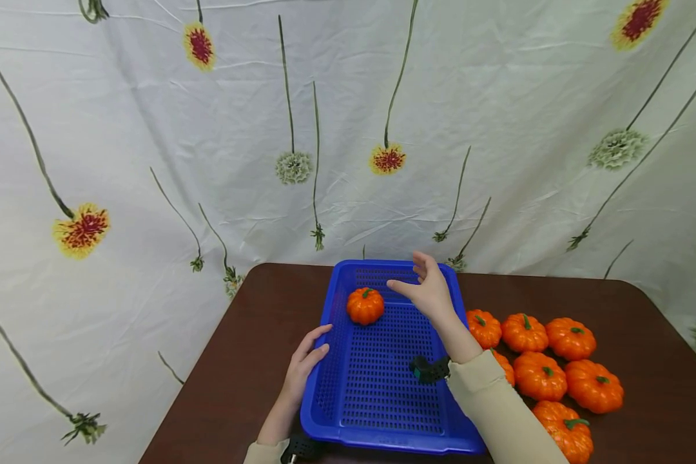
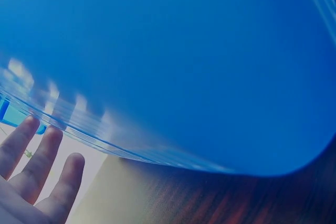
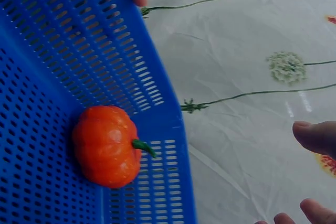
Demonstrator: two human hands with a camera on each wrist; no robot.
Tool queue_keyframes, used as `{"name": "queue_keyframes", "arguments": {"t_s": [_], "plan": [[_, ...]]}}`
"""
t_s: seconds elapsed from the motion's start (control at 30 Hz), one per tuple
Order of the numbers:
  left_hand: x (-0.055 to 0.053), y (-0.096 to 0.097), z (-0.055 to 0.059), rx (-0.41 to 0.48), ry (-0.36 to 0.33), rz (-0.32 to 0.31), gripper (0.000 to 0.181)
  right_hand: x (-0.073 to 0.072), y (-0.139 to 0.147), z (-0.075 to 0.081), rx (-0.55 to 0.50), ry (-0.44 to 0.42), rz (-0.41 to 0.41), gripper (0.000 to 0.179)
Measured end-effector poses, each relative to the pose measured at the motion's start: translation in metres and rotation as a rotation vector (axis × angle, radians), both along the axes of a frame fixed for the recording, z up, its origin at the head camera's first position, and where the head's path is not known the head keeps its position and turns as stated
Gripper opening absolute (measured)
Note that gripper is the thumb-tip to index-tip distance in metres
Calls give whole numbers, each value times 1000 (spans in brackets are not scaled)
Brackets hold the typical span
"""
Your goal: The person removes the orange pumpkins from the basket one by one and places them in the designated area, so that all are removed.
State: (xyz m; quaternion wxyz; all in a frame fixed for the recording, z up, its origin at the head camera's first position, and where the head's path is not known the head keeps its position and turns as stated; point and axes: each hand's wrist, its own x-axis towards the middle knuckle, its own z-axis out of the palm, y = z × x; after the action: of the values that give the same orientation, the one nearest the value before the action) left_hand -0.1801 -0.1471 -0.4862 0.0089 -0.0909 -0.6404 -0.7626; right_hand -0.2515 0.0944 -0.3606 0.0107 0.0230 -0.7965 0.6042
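A blue perforated plastic basket [image 1: 394, 444] sits on the table, with one small orange pumpkin [image 1: 365, 305] in its far left part. My left hand [image 1: 301, 364] rests at the basket's left rim, its fingers fairly straight; in the left wrist view, the fingers [image 2: 44, 156] lie spread beside the basket's blue wall [image 2: 173, 77]. Over the far right part of the basket, my right hand [image 1: 426, 290] is raised with thumb and fingers spread, holding nothing. The right wrist view shows the green-stemmed pumpkin [image 3: 107, 148] against the basket's slotted wall, apart from that hand's thumb [image 3: 317, 137].
Several more orange pumpkins [image 1: 539, 376] stand grouped on the dark brown table [image 1: 655, 361] to the right of the basket, partly hidden by the right sleeve [image 1: 499, 406]. A white flower-printed cloth [image 1: 238, 129] hangs behind the table's far edge.
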Motion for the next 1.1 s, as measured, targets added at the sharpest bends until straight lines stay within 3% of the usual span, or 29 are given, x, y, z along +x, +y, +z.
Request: {"name": "queue_keyframes", "arguments": {"t_s": [0.37, 0.77, 1.1], "plan": [[-1, 1, -1, -10, 0, 3, 41, -10, -24, -30, -16, 46, -79, 77], [-2, 3, 0, -21, 9, 17, 40, -25, -30, -66, 31, 49, -150, 76], [-2, 1, -1, -15, 6, 17, 40, -31, -35, -90, 75, 26, -140, 76]]}}
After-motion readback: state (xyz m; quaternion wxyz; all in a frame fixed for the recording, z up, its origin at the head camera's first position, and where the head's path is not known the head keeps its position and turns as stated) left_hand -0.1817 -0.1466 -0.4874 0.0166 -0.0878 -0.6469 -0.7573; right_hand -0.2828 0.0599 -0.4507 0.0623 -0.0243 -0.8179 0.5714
